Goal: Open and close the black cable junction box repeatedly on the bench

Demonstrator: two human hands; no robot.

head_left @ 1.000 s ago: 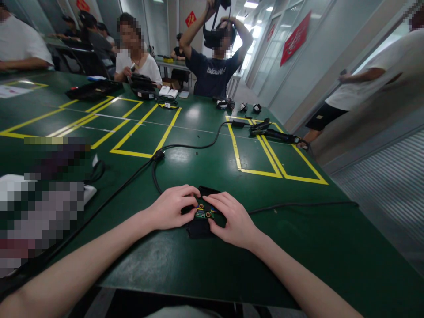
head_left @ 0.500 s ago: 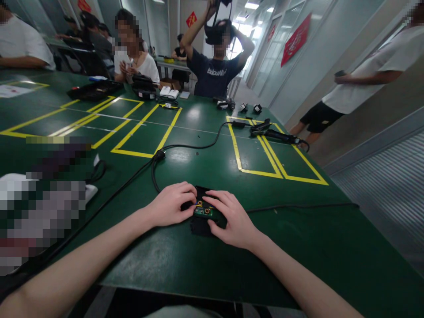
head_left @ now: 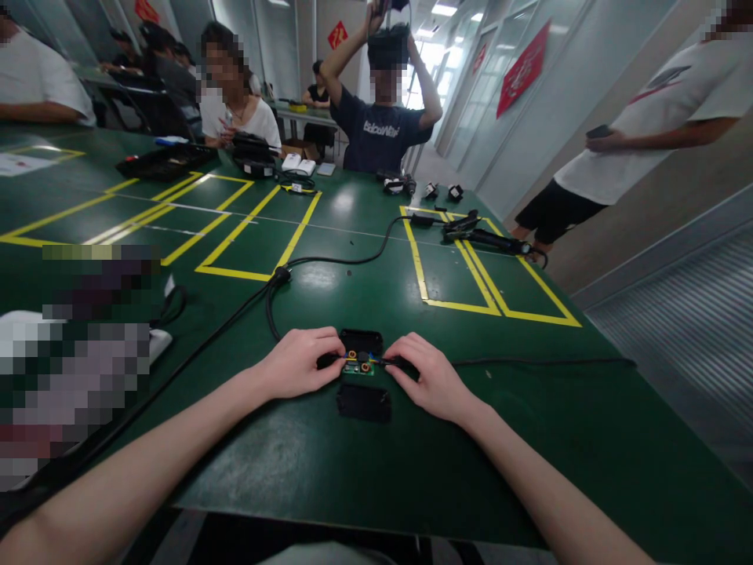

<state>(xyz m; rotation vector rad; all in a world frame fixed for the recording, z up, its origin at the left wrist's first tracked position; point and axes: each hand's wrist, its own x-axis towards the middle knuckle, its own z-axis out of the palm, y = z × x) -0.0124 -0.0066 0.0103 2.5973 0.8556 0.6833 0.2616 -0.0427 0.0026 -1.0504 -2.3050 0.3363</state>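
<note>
A small green circuit board (head_left: 365, 372) with copper-coloured coils and blue and yellow wires lies between my two hands. My left hand (head_left: 301, 364) is closed, thumb and fingertips pinching the black cable (head_left: 329, 361) at the board's left end. On the opposite side my right hand (head_left: 428, 377) pinches the black cable (head_left: 395, 362) where the wires leave the board. One black plastic case half (head_left: 363, 338) sits just beyond the board, hollow side up. The other case half (head_left: 363, 402) rests on the near side, apart from both hands.
A black plug (head_left: 282, 275) and its cord lie ahead of my left hand on the green table (head_left: 264, 463). Yellow tape (head_left: 471, 304) marks rectangles farther off. A black tool-like device (head_left: 488, 238) lies at right. Several people sit or stand around, one (head_left: 382, 125) raising a headset.
My right hand has moved slightly right, off the board, and its fingers have closed on the right cable. Both case halves now show apart from the board. The person opposite has shifted the headset.
</note>
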